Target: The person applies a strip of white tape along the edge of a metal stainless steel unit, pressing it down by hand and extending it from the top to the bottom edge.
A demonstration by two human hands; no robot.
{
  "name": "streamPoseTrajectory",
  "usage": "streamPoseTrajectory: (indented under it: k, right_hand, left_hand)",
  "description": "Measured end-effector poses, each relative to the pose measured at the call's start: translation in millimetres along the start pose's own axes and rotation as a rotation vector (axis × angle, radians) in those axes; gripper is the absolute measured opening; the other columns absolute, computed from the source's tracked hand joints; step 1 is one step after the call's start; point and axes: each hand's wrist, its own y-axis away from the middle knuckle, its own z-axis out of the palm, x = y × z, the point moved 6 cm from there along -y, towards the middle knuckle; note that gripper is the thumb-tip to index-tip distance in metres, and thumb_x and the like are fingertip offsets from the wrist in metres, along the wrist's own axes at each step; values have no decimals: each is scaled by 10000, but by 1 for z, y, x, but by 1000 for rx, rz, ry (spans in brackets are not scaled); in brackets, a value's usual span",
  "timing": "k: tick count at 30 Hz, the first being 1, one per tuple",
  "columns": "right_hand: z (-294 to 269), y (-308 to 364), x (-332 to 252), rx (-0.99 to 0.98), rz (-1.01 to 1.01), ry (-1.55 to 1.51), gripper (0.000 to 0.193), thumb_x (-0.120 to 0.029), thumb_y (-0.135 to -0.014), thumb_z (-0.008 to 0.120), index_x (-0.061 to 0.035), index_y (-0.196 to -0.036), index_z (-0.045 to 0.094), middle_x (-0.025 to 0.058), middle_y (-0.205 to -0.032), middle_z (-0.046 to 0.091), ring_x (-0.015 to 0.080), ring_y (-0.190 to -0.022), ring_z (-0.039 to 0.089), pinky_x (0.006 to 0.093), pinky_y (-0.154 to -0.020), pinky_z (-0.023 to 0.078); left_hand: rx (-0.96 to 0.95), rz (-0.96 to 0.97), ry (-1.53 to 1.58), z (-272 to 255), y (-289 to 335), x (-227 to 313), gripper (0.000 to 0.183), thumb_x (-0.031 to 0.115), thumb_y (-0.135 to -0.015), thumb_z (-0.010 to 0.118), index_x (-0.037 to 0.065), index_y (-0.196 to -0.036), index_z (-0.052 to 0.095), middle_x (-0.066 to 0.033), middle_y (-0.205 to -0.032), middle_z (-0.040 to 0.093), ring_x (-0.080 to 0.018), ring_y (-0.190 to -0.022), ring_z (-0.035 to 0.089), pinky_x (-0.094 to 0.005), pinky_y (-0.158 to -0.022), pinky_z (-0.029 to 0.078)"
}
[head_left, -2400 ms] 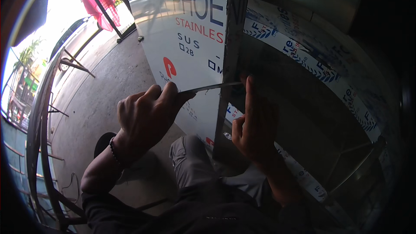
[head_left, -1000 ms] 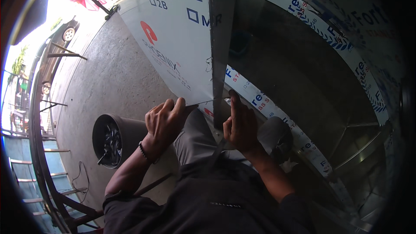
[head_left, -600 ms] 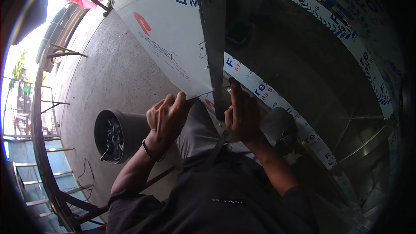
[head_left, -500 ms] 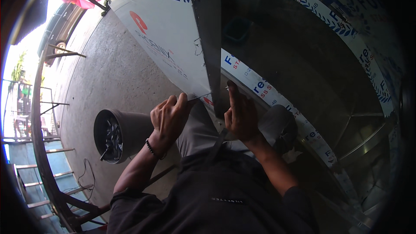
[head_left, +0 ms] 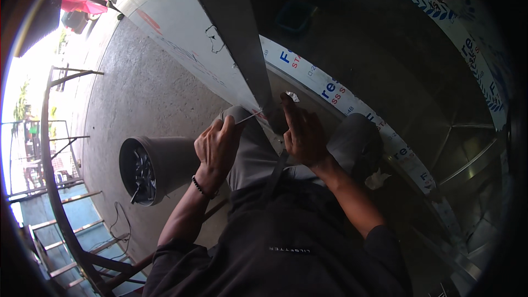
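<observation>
My left hand (head_left: 215,143) is closed on a thin metal rod (head_left: 248,116), whose far end meets the lower tip of a long sheet-metal panel (head_left: 190,38). White printed film covers the panel's left face; a dark face (head_left: 236,22) runs along its right. The panel narrows toward me and ends between my knees. Just right of that tip is my right hand (head_left: 305,137), its index finger stretched out and the other fingers partly curled. I see nothing held in it, though its palm side is hidden. A shiny scrap (head_left: 292,97) shows beside the index fingertip.
A dark bucket (head_left: 165,168) with metal offcuts lies tipped on the concrete floor at my left. Right of me stands a large dark sheet-metal structure edged with a printed film strip (head_left: 330,89). A crumpled scrap (head_left: 377,179) lies by my right knee. A metal frame (head_left: 52,132) curves along the left.
The panel now appears farther left and more slanted, its printed face narrower. The rod shows more clearly from my left hand. Beside my right index fingertip, the shiny scrap has come into view.
</observation>
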Motion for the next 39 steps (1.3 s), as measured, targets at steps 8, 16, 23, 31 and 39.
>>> streamPoseTrajectory:
  k: [8,16,23,31,39]
  right_hand:
    - [-25,-14,-14,157,-68,-63,893,-18,-823,613,-5,-1630,231,143,-1595,442,271,-1146,629,426,-874,503]
    - [12,14,9,-20,46,-38,891,-57,-830,622,-10,-1628,230,145,-1641,383,297,-1040,630,441,-871,501]
    - [16,14,15,61,8,-36,885,-31,-803,630,-3,-1611,268,150,-1644,376,297,-999,626,449,-863,503]
    - [-5,6,9,103,-22,-1,850,-23,-805,632,-14,-1597,323,128,-1599,450,278,-1052,629,423,-863,500]
    - [24,29,17,14,90,-70,864,-19,-813,618,-31,-1615,297,124,-1602,446,290,-1173,619,433,-900,490]
  left_hand:
    - [4,-68,1,-40,-10,4,346,320,-928,759,81,-792,550,-88,-717,630,-303,-595,648,-415,-500,461]
    - [-68,-21,2,21,9,3,275,247,-874,768,107,-857,533,-88,-704,574,-311,-674,675,-434,-537,494]
    - [-76,-19,45,38,10,3,284,245,-884,758,115,-837,510,-85,-699,574,-309,-654,671,-434,-521,489]
    - [-56,-11,35,18,6,3,271,270,-885,761,122,-855,536,-82,-701,578,-307,-646,673,-431,-512,488]
    - [-108,5,28,55,19,-3,287,267,-868,769,125,-835,522,-75,-708,565,-298,-659,667,-427,-526,489]
